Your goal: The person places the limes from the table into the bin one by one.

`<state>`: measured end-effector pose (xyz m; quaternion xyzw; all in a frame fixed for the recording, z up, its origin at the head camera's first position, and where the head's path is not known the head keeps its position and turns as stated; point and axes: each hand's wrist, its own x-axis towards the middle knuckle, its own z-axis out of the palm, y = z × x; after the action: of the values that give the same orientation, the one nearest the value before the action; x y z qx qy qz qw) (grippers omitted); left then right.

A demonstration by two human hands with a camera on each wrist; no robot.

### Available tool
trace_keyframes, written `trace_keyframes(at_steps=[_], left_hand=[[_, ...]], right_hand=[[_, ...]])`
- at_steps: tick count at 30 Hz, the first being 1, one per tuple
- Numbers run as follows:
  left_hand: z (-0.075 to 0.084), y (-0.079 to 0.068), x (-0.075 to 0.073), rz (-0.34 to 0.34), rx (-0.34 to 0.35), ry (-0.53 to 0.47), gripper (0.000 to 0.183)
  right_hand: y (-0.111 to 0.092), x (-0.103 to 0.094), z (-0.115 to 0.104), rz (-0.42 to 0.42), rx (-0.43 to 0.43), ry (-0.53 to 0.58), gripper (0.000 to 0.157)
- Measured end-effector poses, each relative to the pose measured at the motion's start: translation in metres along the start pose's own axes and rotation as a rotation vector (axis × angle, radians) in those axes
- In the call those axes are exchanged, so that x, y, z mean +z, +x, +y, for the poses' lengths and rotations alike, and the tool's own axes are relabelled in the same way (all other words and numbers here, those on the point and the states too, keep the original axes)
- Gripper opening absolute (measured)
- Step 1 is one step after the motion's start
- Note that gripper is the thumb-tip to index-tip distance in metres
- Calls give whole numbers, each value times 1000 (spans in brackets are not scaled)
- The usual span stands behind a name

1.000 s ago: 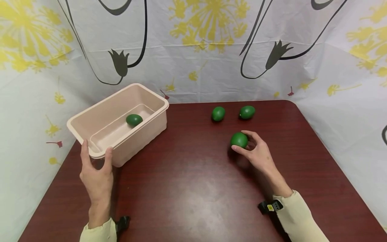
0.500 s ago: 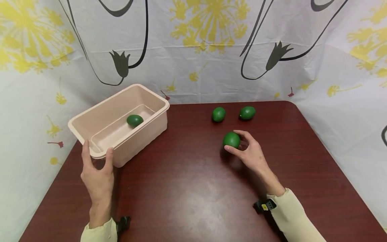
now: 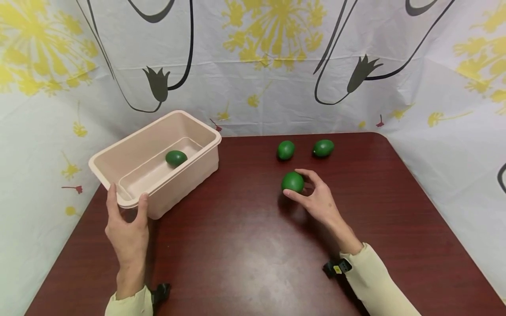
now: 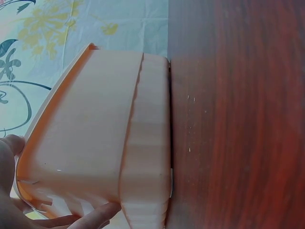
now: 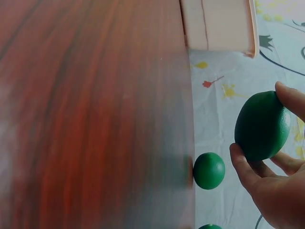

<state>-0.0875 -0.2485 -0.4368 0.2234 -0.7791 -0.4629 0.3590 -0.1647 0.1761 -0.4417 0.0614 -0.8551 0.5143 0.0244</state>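
My right hand (image 3: pixel 322 202) pinches a glossy green lime (image 3: pixel 292 182) between thumb and fingers, raised above the table. In the right wrist view the held lime (image 5: pixel 262 126) looks smooth and egg-shaped. My left hand (image 3: pixel 128 232) grips the near corner of a beige plastic bin (image 3: pixel 186 180), with a finger at the rim and the thumb on its outer side. From the left wrist, the bin's long side wall (image 4: pixel 90 124) shows, and fingers (image 4: pixel 97 217) press its near end. One lime (image 3: pixel 176 158) lies inside the bin.
Two more limes lie near the table's back edge, a left one (image 3: pixel 286 150) and a right one (image 3: pixel 323 148). The dark red wooden table (image 3: pixel 245 245) meets a white patterned cloth (image 3: pixel 253 79) behind it.
My right hand has carried the lime leftward over the table, toward the bin. The left hand and the bin stay in place.
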Motion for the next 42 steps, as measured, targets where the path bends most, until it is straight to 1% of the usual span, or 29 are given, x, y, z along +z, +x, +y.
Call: trace_keyframes(at_steps=[8, 18, 24, 28, 37, 42], left_hand=[[1, 0, -1, -5, -4, -1, 73], [1, 0, 1, -1, 0, -2, 73], [2, 0, 0, -4, -10, -3, 73], [3, 0, -1, -1, -13, 0, 72], [3, 0, -1, -4, -5, 3, 72], [3, 0, -1, -3, -2, 3, 73]], right_hand=[[2, 10, -9, -4, -25, 53, 73], [5, 21, -20, -8, -72, 78, 69], [9, 27, -30, -14, -113, 99, 68], [11, 33, -35, -19, -124, 116, 69], [12, 43, -42, -43, -152, 103, 69], [14, 48, -47, -45, -168, 127, 70]])
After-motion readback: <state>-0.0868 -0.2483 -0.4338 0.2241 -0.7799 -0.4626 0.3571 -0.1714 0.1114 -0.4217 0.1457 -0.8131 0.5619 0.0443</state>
